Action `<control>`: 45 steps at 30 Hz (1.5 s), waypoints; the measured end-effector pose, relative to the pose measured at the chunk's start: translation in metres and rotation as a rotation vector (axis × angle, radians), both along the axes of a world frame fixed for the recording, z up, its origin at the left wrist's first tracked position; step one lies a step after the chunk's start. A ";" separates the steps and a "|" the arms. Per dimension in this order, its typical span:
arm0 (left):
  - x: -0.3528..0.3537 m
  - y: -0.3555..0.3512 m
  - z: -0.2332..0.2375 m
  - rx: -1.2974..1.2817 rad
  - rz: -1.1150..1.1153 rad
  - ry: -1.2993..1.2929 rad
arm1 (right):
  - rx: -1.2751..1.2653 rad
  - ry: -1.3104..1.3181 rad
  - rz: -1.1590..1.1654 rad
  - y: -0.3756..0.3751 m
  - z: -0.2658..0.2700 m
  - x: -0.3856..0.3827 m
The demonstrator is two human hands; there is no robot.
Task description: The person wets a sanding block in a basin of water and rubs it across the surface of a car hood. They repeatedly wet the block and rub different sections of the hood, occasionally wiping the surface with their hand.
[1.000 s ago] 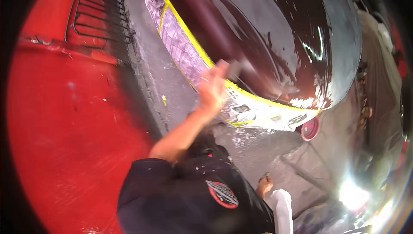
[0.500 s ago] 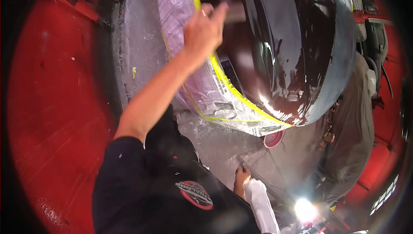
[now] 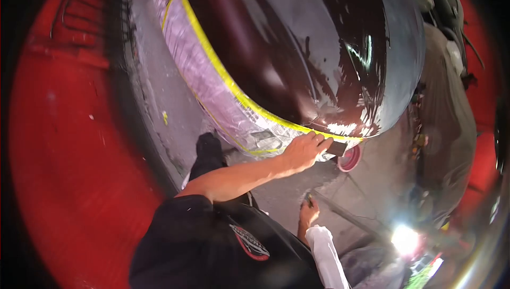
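My left hand (image 3: 304, 153) is at the near lower edge of a dark, glossy car body panel (image 3: 255, 55). Its fingers are closed on a flat dark sanding block (image 3: 336, 148), which lies by the panel's taped rim. Yellow masking tape (image 3: 228, 79) runs along that rim, and newspaper masking (image 3: 196, 71) covers the area beside it. Wet-looking streaks mark the panel. Lower down, away from the panel, my right hand (image 3: 309, 213) in a white sleeve is closed around a small dark object, too small to name.
A pink bucket (image 3: 349, 159) stands on the grey floor (image 3: 281, 188) below the panel's end. A bright work lamp (image 3: 405, 239) shines at lower right. Brown cloth (image 3: 446, 124) drapes something on the right. A black metal rack (image 3: 90, 7) is at upper left, near red surfaces.
My left hand has come down and right from the upper panel to its lower taped edge, still holding the block. The camera view has shifted; my right hand stays low, closed.
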State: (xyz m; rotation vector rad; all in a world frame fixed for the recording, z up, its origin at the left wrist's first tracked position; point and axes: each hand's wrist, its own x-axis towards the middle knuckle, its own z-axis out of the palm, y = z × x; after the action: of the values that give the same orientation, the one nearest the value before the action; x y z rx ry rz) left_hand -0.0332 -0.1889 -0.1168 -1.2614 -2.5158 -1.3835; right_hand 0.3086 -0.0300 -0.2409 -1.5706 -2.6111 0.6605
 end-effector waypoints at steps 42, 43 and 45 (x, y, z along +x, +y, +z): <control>-0.123 -0.017 0.054 -0.332 -0.021 0.304 | -0.251 -0.348 -0.244 0.035 -0.016 -0.068; -0.095 0.006 0.039 -0.275 -0.072 0.229 | -0.205 -0.246 -0.276 0.047 -0.021 -0.057; -0.062 0.032 0.008 -0.198 -0.136 0.153 | -0.182 -0.122 -0.366 0.066 -0.019 -0.044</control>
State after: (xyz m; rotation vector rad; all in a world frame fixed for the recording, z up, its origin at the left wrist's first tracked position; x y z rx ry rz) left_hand -0.0953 -0.1572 -0.1088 -1.5345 -2.5540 -1.0309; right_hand 0.2648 0.0356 -0.2595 -2.1303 -2.2940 0.8099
